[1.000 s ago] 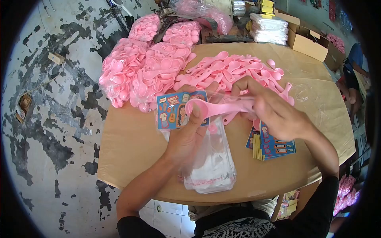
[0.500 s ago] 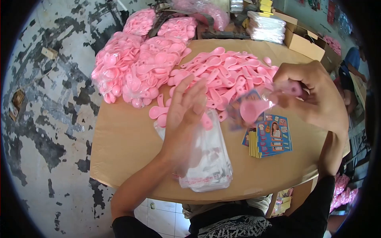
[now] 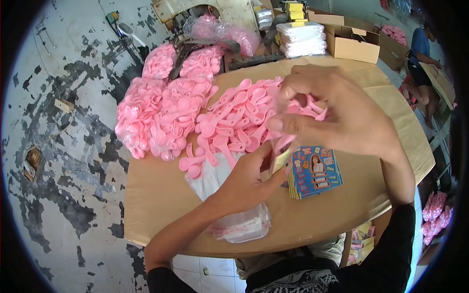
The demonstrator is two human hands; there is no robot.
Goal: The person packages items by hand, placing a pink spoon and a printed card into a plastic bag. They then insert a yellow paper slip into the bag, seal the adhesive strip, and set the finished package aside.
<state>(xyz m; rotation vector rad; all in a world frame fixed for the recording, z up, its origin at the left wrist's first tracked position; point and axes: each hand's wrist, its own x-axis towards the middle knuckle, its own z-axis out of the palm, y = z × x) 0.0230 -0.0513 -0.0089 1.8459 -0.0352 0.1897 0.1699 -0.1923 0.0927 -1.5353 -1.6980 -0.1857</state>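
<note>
My left hand (image 3: 254,178) is closed round the lower part of a small clear plastic bag (image 3: 282,152) with a pink spoon and a card in it, tilted edge-on. Above it, my right hand (image 3: 337,112) curls its thumb and fingers at the bag's upper end, somewhat blurred by motion. Under my left forearm lies a stack of flat clear bags (image 3: 244,222). Just right of the held bag is a pile of blue printed cards (image 3: 316,173) with yellow edges. Loose pink spoons (image 3: 239,110) are heaped behind my hands, partly hidden by the right one.
Bulging bags of pink spoons (image 3: 156,107) stand at the table's left back. Behind the brown-covered table (image 3: 391,107) are a stack of clear packets (image 3: 301,39) and an open cardboard box (image 3: 354,46). Another person (image 3: 421,63) sits at the far right.
The bag with the spoon has gone from my right hand alone into my left hand, which has moved right and closed. My right hand has moved left over it. The view has shifted.
</note>
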